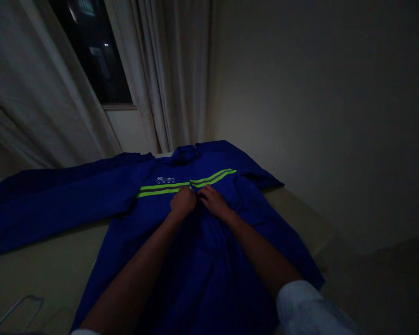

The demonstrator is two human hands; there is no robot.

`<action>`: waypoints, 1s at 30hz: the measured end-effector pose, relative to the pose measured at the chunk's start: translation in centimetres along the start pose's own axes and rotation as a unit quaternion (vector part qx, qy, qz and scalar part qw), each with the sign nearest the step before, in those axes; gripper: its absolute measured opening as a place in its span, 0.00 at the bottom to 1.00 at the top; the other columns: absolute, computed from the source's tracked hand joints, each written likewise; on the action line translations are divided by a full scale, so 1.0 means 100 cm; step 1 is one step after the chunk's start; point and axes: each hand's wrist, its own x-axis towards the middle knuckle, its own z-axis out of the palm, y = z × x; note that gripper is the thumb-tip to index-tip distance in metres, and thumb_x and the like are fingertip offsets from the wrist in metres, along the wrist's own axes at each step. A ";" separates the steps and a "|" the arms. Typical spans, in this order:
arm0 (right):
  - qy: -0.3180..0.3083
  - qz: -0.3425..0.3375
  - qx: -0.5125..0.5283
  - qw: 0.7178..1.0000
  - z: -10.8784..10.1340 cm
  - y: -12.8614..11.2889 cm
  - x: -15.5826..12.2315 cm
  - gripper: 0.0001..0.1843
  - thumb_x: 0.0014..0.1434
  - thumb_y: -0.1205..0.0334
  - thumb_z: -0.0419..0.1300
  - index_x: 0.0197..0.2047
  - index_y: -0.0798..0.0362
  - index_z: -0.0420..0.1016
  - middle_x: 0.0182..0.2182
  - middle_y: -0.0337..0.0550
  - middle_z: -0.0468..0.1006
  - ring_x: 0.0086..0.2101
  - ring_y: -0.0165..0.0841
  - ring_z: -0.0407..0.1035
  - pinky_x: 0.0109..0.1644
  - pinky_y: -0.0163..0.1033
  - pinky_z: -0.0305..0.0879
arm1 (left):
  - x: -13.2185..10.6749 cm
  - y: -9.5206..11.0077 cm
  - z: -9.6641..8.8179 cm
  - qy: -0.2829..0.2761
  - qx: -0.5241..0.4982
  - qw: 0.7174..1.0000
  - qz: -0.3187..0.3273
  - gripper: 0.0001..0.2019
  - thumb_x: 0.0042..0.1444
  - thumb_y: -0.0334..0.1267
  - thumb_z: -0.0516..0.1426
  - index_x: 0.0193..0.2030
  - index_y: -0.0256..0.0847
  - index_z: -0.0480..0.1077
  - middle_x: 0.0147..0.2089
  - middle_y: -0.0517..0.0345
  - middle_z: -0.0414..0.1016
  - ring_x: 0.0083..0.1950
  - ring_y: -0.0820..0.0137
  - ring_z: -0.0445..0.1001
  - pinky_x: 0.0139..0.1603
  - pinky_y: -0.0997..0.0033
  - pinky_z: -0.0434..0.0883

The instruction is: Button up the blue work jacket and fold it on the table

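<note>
A blue work jacket (209, 242) lies spread out, front side up, with its collar at the far end. Yellow-green reflective strips cross its chest, and a small white print shows above the left one. My left hand (184, 201) is closed on the jacket's front edge, just below the strip. Close beside it, my right hand (212, 200) pinches the other side of the front opening, fingers bent. What lies between the fingertips is too dark and small to make out.
The jacket rests on a pale surface (66, 260) with an edge at the right. A wire hanger (30, 298) lies at the lower left. Curtains (174, 70) and a dark window (97, 51) stand behind; a plain wall (317, 116) rises at the right.
</note>
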 end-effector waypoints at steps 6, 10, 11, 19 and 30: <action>0.015 0.002 -0.018 1.000 -0.014 0.013 -0.008 0.10 0.65 0.71 0.64 0.48 0.50 0.82 0.54 0.46 0.74 0.50 0.35 0.74 0.58 0.41 0.70 | 0.007 -0.014 0.020 0.048 -0.088 0.994 0.031 0.12 0.70 0.44 0.53 0.49 0.43 0.75 0.56 0.45 0.80 0.56 0.54 0.79 0.53 0.59 0.72; 0.015 0.009 -0.040 0.999 -0.014 0.009 -0.009 0.09 0.62 0.59 0.72 0.45 0.50 0.81 0.55 0.46 0.75 0.52 0.39 0.73 0.56 0.43 0.71 | 0.007 -0.025 0.026 0.040 -0.143 0.988 0.043 0.12 0.71 0.42 0.51 0.54 0.47 0.73 0.53 0.53 0.83 0.54 0.59 0.81 0.52 0.62 0.72; 0.012 0.002 -0.050 0.999 -0.012 0.007 -0.008 0.10 0.63 0.58 0.72 0.45 0.50 0.81 0.55 0.46 0.75 0.52 0.39 0.73 0.56 0.43 0.71 | 0.008 -0.026 0.027 0.039 -0.164 0.985 0.042 0.13 0.71 0.41 0.51 0.56 0.47 0.72 0.52 0.53 0.84 0.53 0.60 0.81 0.52 0.62 0.73; 0.025 -0.045 -0.130 0.990 -0.003 -0.007 -0.005 0.07 0.72 0.62 0.60 0.48 0.53 0.80 0.53 0.51 0.75 0.49 0.40 0.73 0.57 0.46 0.71 | 0.012 -0.030 0.031 0.054 -0.237 0.969 0.052 0.15 0.70 0.42 0.53 0.59 0.42 0.70 0.51 0.49 0.84 0.50 0.61 0.82 0.49 0.66 0.74; 0.033 -0.010 -0.105 0.994 0.005 -0.002 -0.003 0.08 0.75 0.61 0.56 0.50 0.52 0.76 0.51 0.49 0.74 0.47 0.37 0.74 0.52 0.39 0.71 | 0.007 -0.017 0.026 0.035 -0.091 0.995 0.027 0.14 0.72 0.45 0.51 0.43 0.45 0.76 0.48 0.47 0.84 0.50 0.56 0.80 0.49 0.62 0.68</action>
